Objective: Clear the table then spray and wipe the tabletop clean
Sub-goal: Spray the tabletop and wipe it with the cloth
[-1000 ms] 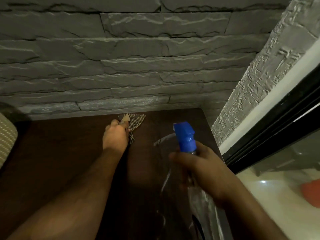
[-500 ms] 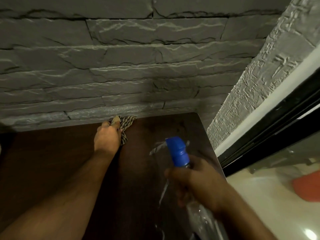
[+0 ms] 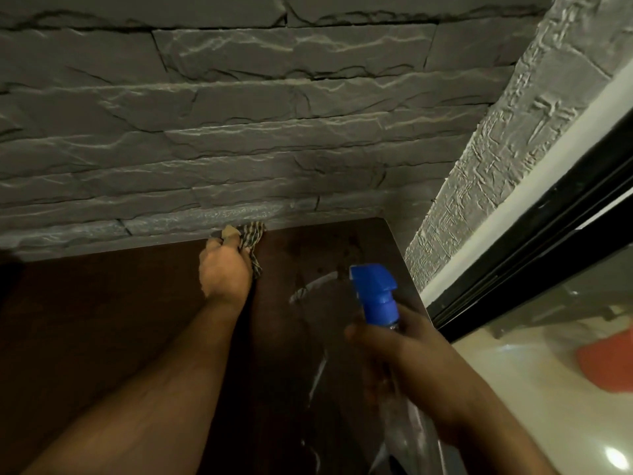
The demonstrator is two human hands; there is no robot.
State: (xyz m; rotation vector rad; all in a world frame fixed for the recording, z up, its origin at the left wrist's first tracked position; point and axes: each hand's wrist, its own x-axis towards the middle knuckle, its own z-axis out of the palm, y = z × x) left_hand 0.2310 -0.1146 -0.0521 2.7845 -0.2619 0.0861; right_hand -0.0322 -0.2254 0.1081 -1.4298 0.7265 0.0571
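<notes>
The stone wall (image 3: 239,114) looms over the dark counter (image 3: 102,320), whose far edge butts against it. The left hand (image 3: 224,270) grips a checked cloth (image 3: 251,236) bunched right at the wall's foot, so its knuckles could scrape the rough stone. Nearer me, away from the wall, the right hand (image 3: 407,358) clasps the blue-headed spray bottle (image 3: 375,293); a stray squeeze could wet the wall instead.

Checked cloth (image 3: 252,236) at dark tabletop's (image 3: 102,320) far edge; blue-capped spray bottle (image 3: 376,296) upright
</notes>
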